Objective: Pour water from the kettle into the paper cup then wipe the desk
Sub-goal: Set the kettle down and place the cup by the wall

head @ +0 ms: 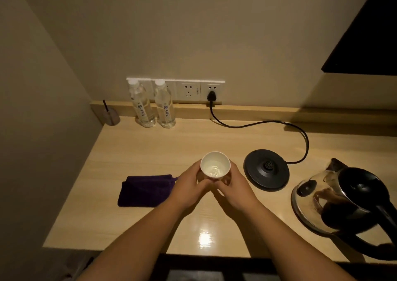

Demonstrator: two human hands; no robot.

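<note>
A white paper cup (215, 165) with water in it sits at the middle of the wooden desk (133, 222). My left hand (189, 187) and my right hand (234, 186) wrap around its sides from below. The steel and black kettle (341, 199) stands off its base on the desk at the right. A folded purple cloth (144, 190) lies just left of my left hand, touching nothing I hold.
The black kettle base (266, 169) lies right of the cup, its cord (257, 125) running to a wall socket (211, 96). Two water bottles (142, 104) (164, 106) stand at the back. A small purple cup with a straw (110, 115) is in the corner.
</note>
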